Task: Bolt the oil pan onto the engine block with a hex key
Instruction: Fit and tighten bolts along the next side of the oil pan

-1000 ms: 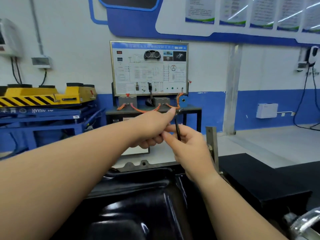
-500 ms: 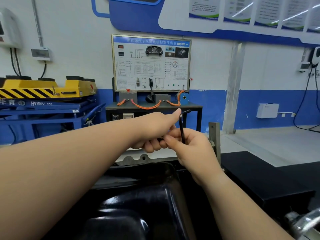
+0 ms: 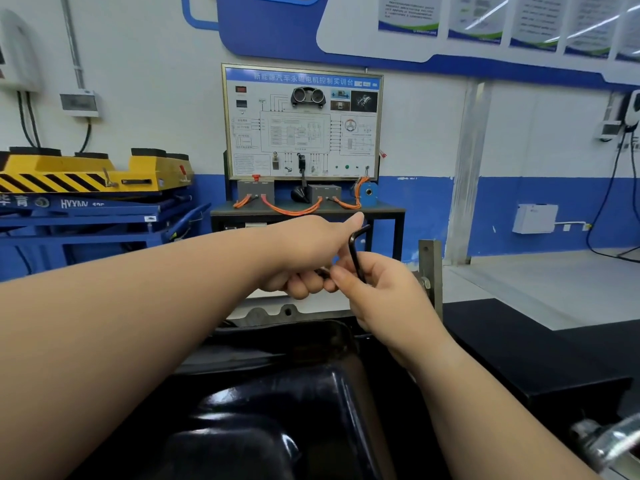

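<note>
The glossy black oil pan (image 3: pixel 277 403) fills the bottom centre, lying on the engine block, whose grey metal flange (image 3: pixel 277 311) shows past its far edge. Above that far edge both hands meet. My right hand (image 3: pixel 384 292) pinches a black hex key (image 3: pixel 356 252) that stands upright with its short bent end at the top pointing right. My left hand (image 3: pixel 311 251) reaches across from the left with fingers curled around a small dark piece beside the key's lower part; its thumb points right beside the key's bend. The key's lower tip is hidden behind the fingers.
A grey metal upright bracket (image 3: pixel 430 271) stands just right of my hands. A black bench surface (image 3: pixel 519 341) extends to the right. Further back are a training display board on a dark table (image 3: pixel 303 123) and a yellow and blue lift platform (image 3: pixel 86 188) at the left.
Both hands have sunk a little toward the pan's far edge while keeping hold of the hex key. The view has tilted slightly, so the room appears higher.
</note>
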A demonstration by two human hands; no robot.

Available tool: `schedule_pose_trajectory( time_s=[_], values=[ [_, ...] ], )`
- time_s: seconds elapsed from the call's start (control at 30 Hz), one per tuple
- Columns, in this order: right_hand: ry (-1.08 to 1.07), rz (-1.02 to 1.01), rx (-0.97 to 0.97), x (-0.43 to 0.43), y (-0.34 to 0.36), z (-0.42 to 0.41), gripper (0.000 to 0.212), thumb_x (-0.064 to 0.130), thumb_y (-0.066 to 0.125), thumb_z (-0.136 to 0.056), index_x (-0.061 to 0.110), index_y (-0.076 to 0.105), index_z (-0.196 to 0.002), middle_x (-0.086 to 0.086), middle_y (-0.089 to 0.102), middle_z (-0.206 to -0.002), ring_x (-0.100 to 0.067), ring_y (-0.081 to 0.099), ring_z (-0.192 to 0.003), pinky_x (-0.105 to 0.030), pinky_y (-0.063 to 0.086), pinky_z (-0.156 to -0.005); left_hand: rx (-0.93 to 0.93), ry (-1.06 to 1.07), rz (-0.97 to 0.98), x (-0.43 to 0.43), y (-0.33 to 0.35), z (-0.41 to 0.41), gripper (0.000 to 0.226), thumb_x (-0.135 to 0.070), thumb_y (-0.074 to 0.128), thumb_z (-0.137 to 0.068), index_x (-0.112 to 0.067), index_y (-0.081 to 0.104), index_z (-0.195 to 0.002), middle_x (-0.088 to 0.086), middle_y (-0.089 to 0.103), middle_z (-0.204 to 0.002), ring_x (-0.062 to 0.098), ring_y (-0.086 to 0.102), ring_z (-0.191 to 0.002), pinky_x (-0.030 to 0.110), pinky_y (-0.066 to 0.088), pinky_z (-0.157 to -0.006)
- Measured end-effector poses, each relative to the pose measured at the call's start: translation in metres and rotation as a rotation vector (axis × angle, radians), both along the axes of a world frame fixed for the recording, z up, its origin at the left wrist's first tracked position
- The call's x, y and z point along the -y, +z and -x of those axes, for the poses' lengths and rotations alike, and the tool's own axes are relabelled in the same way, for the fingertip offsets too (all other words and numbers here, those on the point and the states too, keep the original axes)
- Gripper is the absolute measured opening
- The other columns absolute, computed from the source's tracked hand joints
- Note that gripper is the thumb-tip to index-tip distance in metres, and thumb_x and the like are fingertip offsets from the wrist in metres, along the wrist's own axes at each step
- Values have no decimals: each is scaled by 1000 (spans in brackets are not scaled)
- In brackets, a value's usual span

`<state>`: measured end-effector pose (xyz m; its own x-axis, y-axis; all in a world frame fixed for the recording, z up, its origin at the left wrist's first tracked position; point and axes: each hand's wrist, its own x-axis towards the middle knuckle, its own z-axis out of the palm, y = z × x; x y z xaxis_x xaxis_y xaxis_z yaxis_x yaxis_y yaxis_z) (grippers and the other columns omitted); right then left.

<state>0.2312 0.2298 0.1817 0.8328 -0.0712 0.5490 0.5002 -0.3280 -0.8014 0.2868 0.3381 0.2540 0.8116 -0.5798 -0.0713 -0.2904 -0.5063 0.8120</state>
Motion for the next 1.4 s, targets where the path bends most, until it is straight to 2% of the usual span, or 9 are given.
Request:
schedule_pose_trajectory(
  time_s=[0.17,0.33,0.5,0.57,0.63,0.8,1.03,1.17,1.4],
  values=[
    [-39,-327,-41,5,0,-3,26,20,52,-96,16,55,-71,4,33,-51,-4,24,-37,-20,21,-38,72,-101,52,-12,16,1,35,-45,56,-89,-11,63,-92,4,57,-57,9,21,-34,11,19,-35],
    [81,-445,-75,7,1,-2,24,16,46,-99,10,58,-79,1,29,-54,-4,20,-36,-16,18,-34,218,-135,59,-19,17,4,4,-14,67,-83,-13,71,-85,4,71,-75,8,25,-37,13,21,-37],
    [-18,-421,-36,11,0,-1,23,27,54,-95,16,64,-77,2,31,-53,-5,24,-39,-18,22,-37,313,-146,62,-18,16,1,4,-13,70,-80,-15,74,-81,2,72,-71,13,33,-37,17,28,-39],
    [-134,-433,-4,12,0,-1,29,37,53,-93,21,65,-72,3,36,-55,-6,28,-42,-19,24,-41,467,-145,-109,-19,15,-2,2,-17,72,-78,-18,74,-76,-5,73,-68,12,58,-51,20,46,-56],
    [-130,-569,24,13,2,-1,39,37,47,-96,20,65,-66,1,38,-54,-6,29,-39,-17,24,-37,526,-177,-298,-18,8,-5,5,-19,74,-77,-22,72,-73,-12,72,-68,-5,64,-64,10,47,-70],
    [-73,-775,90,18,5,2,43,30,39,-101,10,60,-69,1,42,-51,-6,28,-37,-18,22,-33,475,-238,-417,-10,-6,-12,10,-19,77,-75,-28,71,-75,-17,68,-60,-14,54,-50,1,34,-47],
    [-26,-843,107,19,6,3,46,30,39,-101,10,58,-64,1,42,-48,-7,27,-36,-15,20,-34,458,-293,-491,-6,-13,-17,13,-20,78,-72,-32,72,-75,-22,67,-60,-12,58,-57,2,39,-55],
    [12,-872,118,19,6,4,47,32,39,-101,10,59,-64,1,43,-48,-8,28,-37,-16,21,-35,481,-301,-507,-3,-13,-15,11,-21,78,-73,-30,73,-76,-24,64,-57,-12,56,-54,1,36,-50],
    [-202,-565,145,12,3,4,51,42,33,-100,25,62,-63,4,45,-58,-5,40,-51,-24,34,-52,467,-325,-492,2,-16,-12,16,-23,78,-72,-34,69,-68,-20,66,-59,-8,56,-51,19,50,-54]
  ],
)
